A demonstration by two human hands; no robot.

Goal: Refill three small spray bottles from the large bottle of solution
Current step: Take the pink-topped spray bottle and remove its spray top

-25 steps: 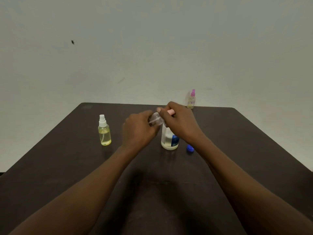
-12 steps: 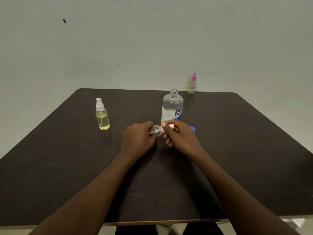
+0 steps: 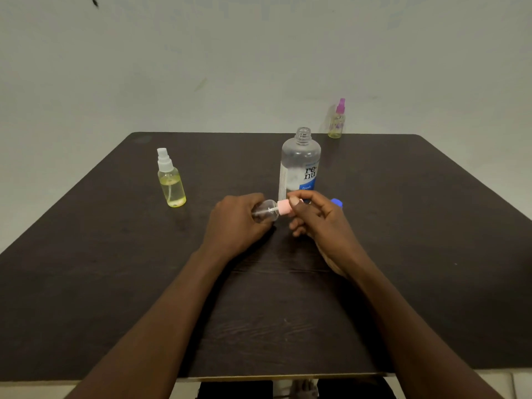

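My left hand [image 3: 236, 223] grips a small clear spray bottle [image 3: 266, 213], held on its side above the dark table [image 3: 115, 254]. My right hand [image 3: 319, 223] pinches the bottle's pink spray cap [image 3: 284, 208] between thumb and fingers. Just behind my hands stands the large clear solution bottle [image 3: 299, 165] with a blue-and-white label, its neck uncapped. Its blue cap [image 3: 336, 202] lies on the table, partly hidden behind my right hand. A spray bottle with a white cap [image 3: 170, 180] holds yellow liquid at the left. A spray bottle with a purple cap [image 3: 337, 120] stands at the far edge.
A plain pale wall rises behind the table. The table's near edge [image 3: 282, 376] runs along the bottom of the view, with my forearms reaching over it.
My hands with the small bottle came down and nearer to me, uncovering the large bottle. The view tilted, so the table's near edge shows now. My right fingers shifted on the pink cap.
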